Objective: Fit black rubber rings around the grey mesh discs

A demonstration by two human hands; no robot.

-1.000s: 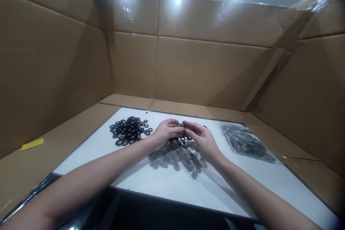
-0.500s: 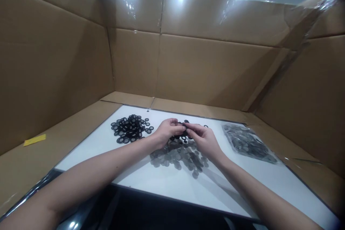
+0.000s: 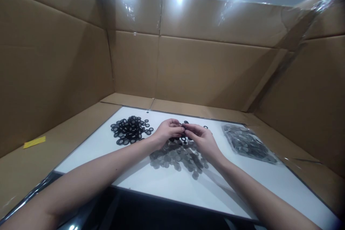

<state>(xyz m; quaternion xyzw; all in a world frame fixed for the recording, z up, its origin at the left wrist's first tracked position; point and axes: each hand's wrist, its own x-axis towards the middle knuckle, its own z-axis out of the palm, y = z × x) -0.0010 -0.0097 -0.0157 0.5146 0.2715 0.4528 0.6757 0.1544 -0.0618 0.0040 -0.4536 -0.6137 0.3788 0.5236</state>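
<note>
My left hand (image 3: 167,131) and my right hand (image 3: 201,137) meet fingertip to fingertip over the middle of a white board (image 3: 172,183). Both are pinched on a small black ring (image 3: 183,127) held between them. Just under the hands lies a spread of grey discs (image 3: 178,158) with a few loose black rings at its far edge. A pile of black rings (image 3: 129,129) sits to the left of my left hand.
A clear plastic bag of grey discs (image 3: 246,143) lies at the board's right. Cardboard walls (image 3: 202,68) enclose the board on three sides. A yellow slip (image 3: 34,142) rests on the cardboard floor at the left. The near edge is dark (image 3: 151,212).
The hands stay joined over the grey discs with only small finger movement. The view has shifted slightly.
</note>
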